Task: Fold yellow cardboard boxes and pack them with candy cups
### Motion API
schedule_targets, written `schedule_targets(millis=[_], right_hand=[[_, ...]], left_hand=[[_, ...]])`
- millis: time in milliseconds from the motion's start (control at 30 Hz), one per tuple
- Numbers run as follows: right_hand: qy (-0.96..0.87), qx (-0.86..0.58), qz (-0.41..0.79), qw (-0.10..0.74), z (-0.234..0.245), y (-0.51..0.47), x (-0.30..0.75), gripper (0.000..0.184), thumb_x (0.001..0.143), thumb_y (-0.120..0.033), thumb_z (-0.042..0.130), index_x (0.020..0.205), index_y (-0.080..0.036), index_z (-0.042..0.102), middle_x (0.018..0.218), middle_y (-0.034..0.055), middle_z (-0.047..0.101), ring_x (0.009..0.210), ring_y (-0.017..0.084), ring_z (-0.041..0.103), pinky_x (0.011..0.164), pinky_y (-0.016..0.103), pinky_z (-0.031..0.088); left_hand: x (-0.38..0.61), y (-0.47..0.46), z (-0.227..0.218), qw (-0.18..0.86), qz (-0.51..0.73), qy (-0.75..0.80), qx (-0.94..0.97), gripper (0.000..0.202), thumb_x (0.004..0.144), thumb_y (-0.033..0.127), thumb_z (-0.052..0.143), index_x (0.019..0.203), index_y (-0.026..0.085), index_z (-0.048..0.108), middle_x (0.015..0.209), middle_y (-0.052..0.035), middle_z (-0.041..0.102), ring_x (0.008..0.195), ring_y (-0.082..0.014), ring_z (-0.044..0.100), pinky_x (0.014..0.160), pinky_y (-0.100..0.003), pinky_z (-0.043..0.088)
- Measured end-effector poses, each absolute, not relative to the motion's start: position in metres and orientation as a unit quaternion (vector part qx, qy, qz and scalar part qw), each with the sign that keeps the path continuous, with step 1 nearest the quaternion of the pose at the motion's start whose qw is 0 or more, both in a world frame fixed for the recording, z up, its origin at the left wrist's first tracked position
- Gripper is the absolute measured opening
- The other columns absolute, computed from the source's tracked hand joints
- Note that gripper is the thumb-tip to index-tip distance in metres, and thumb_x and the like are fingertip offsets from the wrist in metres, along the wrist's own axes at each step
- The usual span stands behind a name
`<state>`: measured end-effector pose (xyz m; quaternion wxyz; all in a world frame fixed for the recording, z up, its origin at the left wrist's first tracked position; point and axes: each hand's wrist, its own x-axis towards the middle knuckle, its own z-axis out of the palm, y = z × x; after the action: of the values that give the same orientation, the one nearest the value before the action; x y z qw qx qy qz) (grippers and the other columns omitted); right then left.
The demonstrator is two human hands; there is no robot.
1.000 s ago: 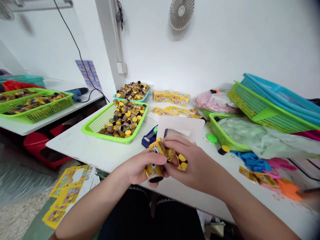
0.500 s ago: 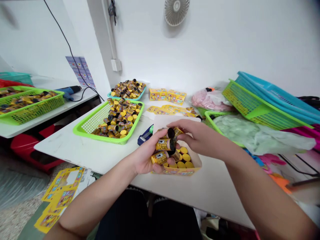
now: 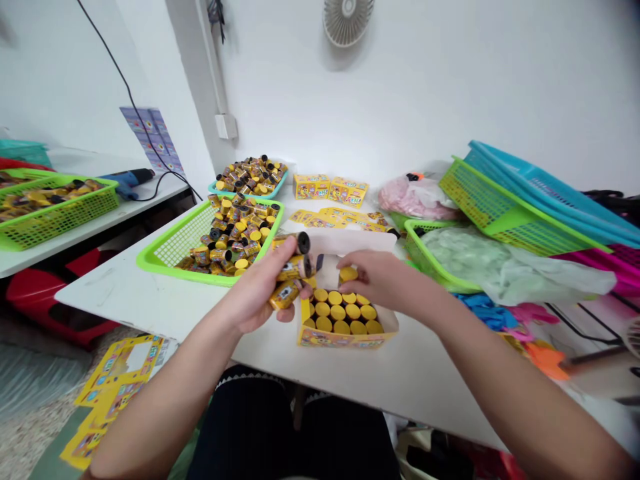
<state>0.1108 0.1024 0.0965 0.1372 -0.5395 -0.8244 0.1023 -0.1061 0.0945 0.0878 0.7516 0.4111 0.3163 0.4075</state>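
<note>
Several small yellow canisters point(image 3: 286, 293) with black ends lie in my left hand point(image 3: 257, 290), its fingers wrapped round them, just left of an open carton. My right hand point(image 3: 383, 283) pinches a single canister point(image 3: 349, 274), yellow end up, over the back part of the carton. That yellow printed carton point(image 3: 345, 340) stands on the white table with its white flap raised at the back. Inside, rows of canisters point(image 3: 337, 312) stand upright with yellow ends showing. Part of the carton's back right is hidden behind my right hand.
A green basket point(image 3: 165, 272) of loose canisters stands left, with a blue basket point(image 3: 275, 190) of more behind it. Two closed cartons point(image 3: 311, 187) and flat yellow cards point(image 3: 340, 218) lie at the back. Stacked baskets point(image 3: 520, 193) and a plastic bag point(image 3: 500, 263) crowd the right.
My left hand has moved left with its canisters, off the carton, uncovering the rows inside. My right hand has separated from it, carrying one canister over the carton. The view has shifted slightly.
</note>
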Motion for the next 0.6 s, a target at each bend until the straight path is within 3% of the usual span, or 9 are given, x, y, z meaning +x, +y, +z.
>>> schedule_targets(millis=[133, 267, 467, 600], right_hand=[[-0.816, -0.544, 0.127, 0.147, 0.059, 0.107, 0.096, 0.029, 0.078, -0.024, 0.073, 0.105, -0.018, 0.065, 0.102, 0.0074, 0.068, 0.082, 0.019, 0.067, 0.074, 0.031, 0.051], [-0.811, -0.546, 0.137, 0.157, 0.054, 0.102, 0.093, 0.032, 0.08, -0.016, 0.07, 0.111, -0.019, 0.061, 0.116, 0.0093, 0.064, 0.088, 0.018, 0.067, 0.078, 0.032, 0.052], [-0.808, -0.554, 0.15, 0.135, 0.05, 0.095, 0.09, 0.031, 0.081, -0.025, 0.067, 0.111, -0.02, 0.062, 0.104, 0.009, 0.07, 0.089, 0.022, 0.068, 0.076, 0.032, 0.05], [-0.788, -0.582, 0.15, 0.135, 0.039, 0.099, 0.082, 0.015, 0.087, -0.032, 0.057, 0.089, -0.018, 0.063, 0.093, 0.0101, 0.071, 0.086, 0.023, 0.067, 0.072, 0.031, 0.048]], left_hand=[[-0.12, 0.084, 0.094, 0.746, 0.41, 0.285, 0.441, 0.045, 0.08, 0.06, 0.063, 0.097, 0.019, 0.061, 0.072, -0.0014, 0.059, 0.054, -0.0118, 0.057, 0.027, -0.012, 0.037], [-0.118, 0.071, 0.093, 0.724, 0.372, 0.296, 0.5, 0.053, 0.079, 0.063, 0.063, 0.107, 0.018, 0.06, 0.064, -0.0015, 0.06, 0.047, -0.0115, 0.054, 0.029, -0.015, 0.039], [-0.116, 0.065, 0.088, 0.696, 0.355, 0.301, 0.547, 0.054, 0.083, 0.059, 0.061, 0.119, 0.02, 0.053, 0.067, -0.0003, 0.061, 0.045, -0.0103, 0.052, 0.031, -0.016, 0.04], [-0.12, 0.064, 0.089, 0.694, 0.362, 0.312, 0.539, 0.052, 0.08, 0.059, 0.064, 0.11, 0.019, 0.055, 0.069, -0.0016, 0.062, 0.046, -0.0098, 0.052, 0.03, -0.015, 0.04]])
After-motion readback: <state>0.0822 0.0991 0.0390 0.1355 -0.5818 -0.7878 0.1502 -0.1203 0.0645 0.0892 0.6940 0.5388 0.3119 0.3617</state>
